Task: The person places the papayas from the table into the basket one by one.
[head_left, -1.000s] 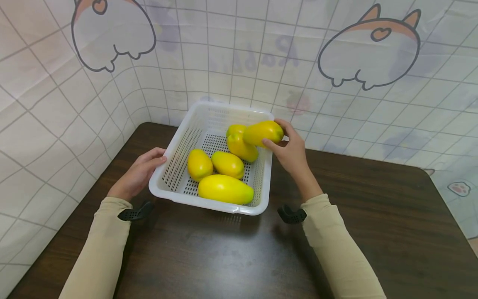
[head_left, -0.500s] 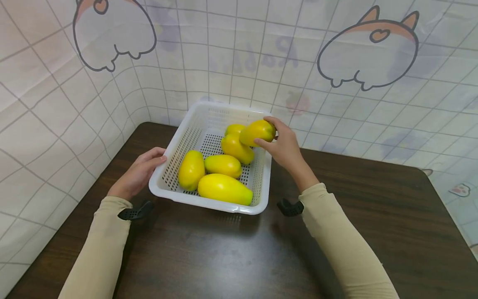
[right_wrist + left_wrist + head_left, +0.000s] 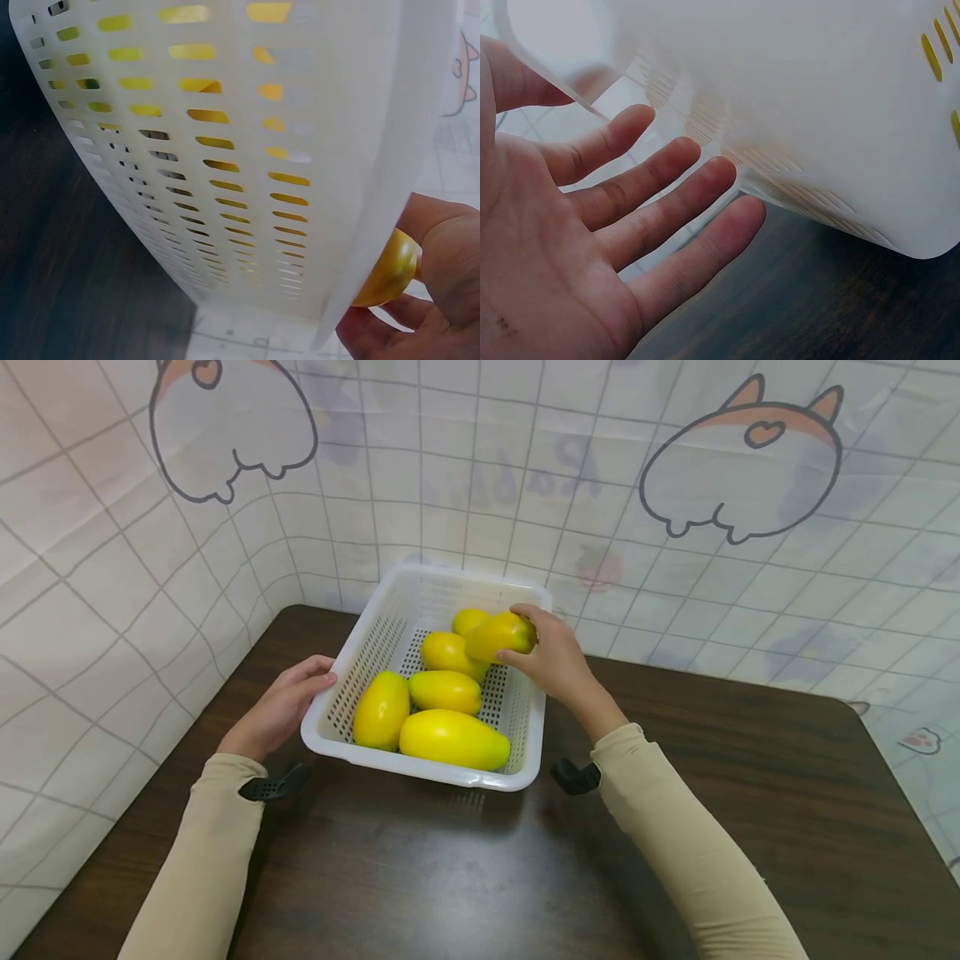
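Observation:
A white plastic basket [image 3: 534,727] with slotted walls holds several yellow papayas, among them a large one [image 3: 450,739] along the front and another [image 3: 381,710] at the front left. My right hand [image 3: 557,656] reaches over the right rim and grips a papaya [image 3: 498,637], thumb on its near side and fingers on its far side. It overlaps two other papayas at the back. My left hand [image 3: 281,702] holds the left rim, the thumb hooked over it; in the left wrist view the other fingers [image 3: 720,176] stretch along the outer wall.
The basket stands on a dark brown wooden table [image 3: 750,777], near its back edge. Behind and to the left hangs a white grid-patterned cloth [image 3: 480,460] with cartoon animals. A black wrist device [image 3: 576,777] sits at each sleeve.
My right hand has moved left with the papaya, farther over the basket. The papayas at the back and front left have shifted left. My left hand stays at the rim.

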Demonstrator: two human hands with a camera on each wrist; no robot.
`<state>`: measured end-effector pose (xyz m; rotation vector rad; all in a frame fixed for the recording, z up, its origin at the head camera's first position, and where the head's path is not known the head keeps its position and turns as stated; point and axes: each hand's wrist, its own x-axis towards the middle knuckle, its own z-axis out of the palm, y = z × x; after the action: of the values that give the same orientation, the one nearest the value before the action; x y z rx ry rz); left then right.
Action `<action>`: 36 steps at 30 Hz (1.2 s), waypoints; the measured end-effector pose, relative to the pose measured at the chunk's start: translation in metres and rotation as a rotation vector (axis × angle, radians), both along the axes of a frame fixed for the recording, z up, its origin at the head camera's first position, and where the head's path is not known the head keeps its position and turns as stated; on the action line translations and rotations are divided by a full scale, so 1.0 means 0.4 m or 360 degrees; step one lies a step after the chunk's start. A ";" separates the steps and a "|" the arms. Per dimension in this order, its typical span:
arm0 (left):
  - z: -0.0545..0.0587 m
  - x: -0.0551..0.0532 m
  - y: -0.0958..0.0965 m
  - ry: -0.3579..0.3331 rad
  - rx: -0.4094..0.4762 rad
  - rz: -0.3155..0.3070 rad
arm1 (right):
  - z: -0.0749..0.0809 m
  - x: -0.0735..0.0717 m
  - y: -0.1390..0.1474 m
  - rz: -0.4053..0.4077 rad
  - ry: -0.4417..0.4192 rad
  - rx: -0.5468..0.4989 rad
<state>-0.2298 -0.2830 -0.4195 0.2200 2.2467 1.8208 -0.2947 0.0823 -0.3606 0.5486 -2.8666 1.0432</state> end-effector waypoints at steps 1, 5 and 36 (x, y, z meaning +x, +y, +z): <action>-0.001 -0.002 0.000 0.0002 -0.0001 -0.0001 | 0.001 0.000 -0.001 0.0000 0.0001 0.0001; -0.002 -0.004 0.000 0.0004 -0.0009 0.0001 | 0.004 0.000 -0.002 0.0000 0.0004 0.0018; 0.006 0.004 0.003 0.0002 -0.0011 0.0010 | -0.025 0.015 -0.009 0.0102 0.0066 0.0138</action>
<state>-0.2282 -0.2818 -0.4172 0.2134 2.2571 1.8160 -0.2888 0.0788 -0.3705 0.6641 -2.8868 0.9076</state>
